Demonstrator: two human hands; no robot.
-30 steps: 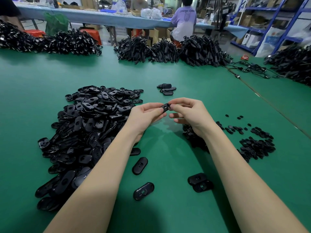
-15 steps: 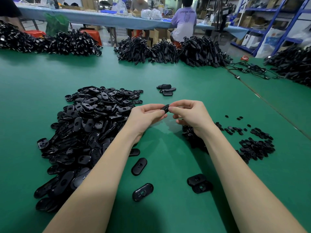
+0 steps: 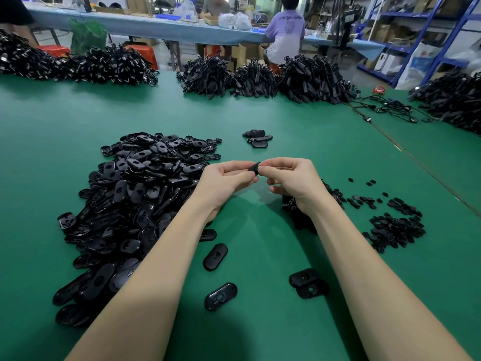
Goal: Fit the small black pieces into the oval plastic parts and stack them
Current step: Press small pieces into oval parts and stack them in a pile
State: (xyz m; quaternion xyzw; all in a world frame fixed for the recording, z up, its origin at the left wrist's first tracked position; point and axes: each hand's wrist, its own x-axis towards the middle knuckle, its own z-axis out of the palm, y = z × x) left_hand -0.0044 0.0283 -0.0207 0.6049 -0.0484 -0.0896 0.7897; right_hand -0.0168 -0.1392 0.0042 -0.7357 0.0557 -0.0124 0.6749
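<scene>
Head view: left hand (image 3: 223,183) and right hand (image 3: 291,181) pinch one oval part (image 3: 254,168); no legible writing.

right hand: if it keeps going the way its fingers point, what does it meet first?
The right hand points left at the oval part it already pinches; right behind that are the left hand's fingertips. Nothing else lies between, though depth is hard to judge.

Green-topped table (image 3: 286,121), long blue workbench (image 3: 161,28) behind — blue metal shelving (image 3: 442,35) at right
</scene>
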